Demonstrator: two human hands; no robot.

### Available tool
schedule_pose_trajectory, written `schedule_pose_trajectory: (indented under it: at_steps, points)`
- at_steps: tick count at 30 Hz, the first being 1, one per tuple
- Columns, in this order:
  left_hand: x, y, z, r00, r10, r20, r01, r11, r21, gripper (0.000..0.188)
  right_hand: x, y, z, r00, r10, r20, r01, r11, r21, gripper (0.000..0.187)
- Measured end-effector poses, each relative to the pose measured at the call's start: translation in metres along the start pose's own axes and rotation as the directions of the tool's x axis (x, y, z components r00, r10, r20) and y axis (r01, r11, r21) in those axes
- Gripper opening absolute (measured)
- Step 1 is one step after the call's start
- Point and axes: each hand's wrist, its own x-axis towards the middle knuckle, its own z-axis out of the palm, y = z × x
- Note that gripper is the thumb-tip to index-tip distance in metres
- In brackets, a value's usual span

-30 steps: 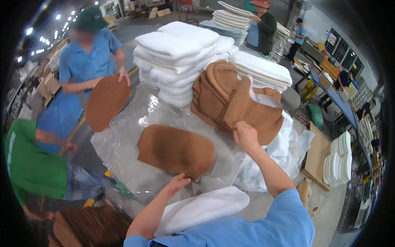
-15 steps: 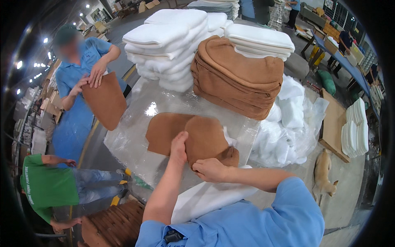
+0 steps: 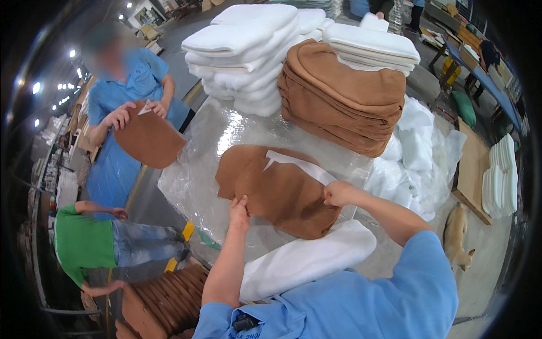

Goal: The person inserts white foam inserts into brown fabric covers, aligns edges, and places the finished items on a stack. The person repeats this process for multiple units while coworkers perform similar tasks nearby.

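Note:
A brown fabric cushion cover [image 3: 282,195] lies on the table [image 3: 195,175], which is wrapped in clear plastic. A strip of white shows along an open slit on the cover's far side. My left hand [image 3: 239,213] pinches the near left edge of the fabric between thumb and fingers. At the right edge, my right hand [image 3: 340,194] is closed on the same cover, its fingertips partly hidden. Between my body and the cover lies a long white pad [image 3: 316,254] with rounded ends.
Behind the cover stand a stack of brown covers [image 3: 339,107] and white pads [image 3: 243,39]. Bagged white padding [image 3: 401,175] sits to the right. Leftward, a co-worker in blue holds a brown piece [image 3: 149,138]; another wears green [image 3: 84,240]. A dog [image 3: 456,234] lies on the floor.
The folded cover has been spread out, showing the white strip. My right hand has moved up and right along it; my left hand has shifted down to the near edge.

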Motion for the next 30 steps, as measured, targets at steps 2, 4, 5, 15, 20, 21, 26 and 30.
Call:
schedule_pose_trajectory:
  at_steps: [2,4,5,15,20,21,26,30]
  points:
    - [-0.003,0.006,-0.006,0.996,0.075,0.047,-0.071,0.994,-0.089,0.025,-0.006,0.021,-0.001,0.997,-0.033,-0.075,0.036,0.999,0.040,0.025]
    - [-0.017,0.022,-0.025,0.981,0.182,0.062,-0.175,0.978,-0.113,0.024,-0.003,0.020,-0.005,0.994,0.060,0.089,-0.078,0.975,0.209,0.023]
    - [-0.029,0.035,-0.031,0.967,0.238,0.089,-0.229,0.968,-0.102,0.024,-0.005,0.025,-0.007,0.978,0.116,0.173,-0.162,0.945,0.285,0.022]
    - [-0.192,0.144,-0.166,0.710,0.648,-0.274,-0.701,0.684,-0.201,0.037,0.060,0.029,-0.004,0.883,0.365,-0.295,-0.136,0.801,0.583,0.050]
    - [-0.242,0.136,-0.208,0.607,0.720,-0.335,-0.761,0.649,0.017,0.033,0.093,-0.004,-0.004,0.831,0.495,-0.253,-0.325,0.801,0.503,0.051]
    - [-0.247,0.136,-0.211,0.581,0.746,-0.325,-0.782,0.622,0.031,0.032,0.097,0.000,-0.005,0.848,0.486,-0.213,-0.278,0.749,0.602,0.046]
    - [-0.270,0.133,-0.209,0.464,0.738,-0.490,-0.797,0.589,0.131,0.033,0.107,-0.008,-0.003,0.862,0.490,-0.131,-0.079,0.384,0.920,0.023]
    - [-0.281,0.147,-0.213,0.411,0.795,-0.447,-0.837,0.523,0.160,0.034,0.101,-0.007,-0.033,0.856,0.463,-0.231,0.029,0.403,0.915,0.019]
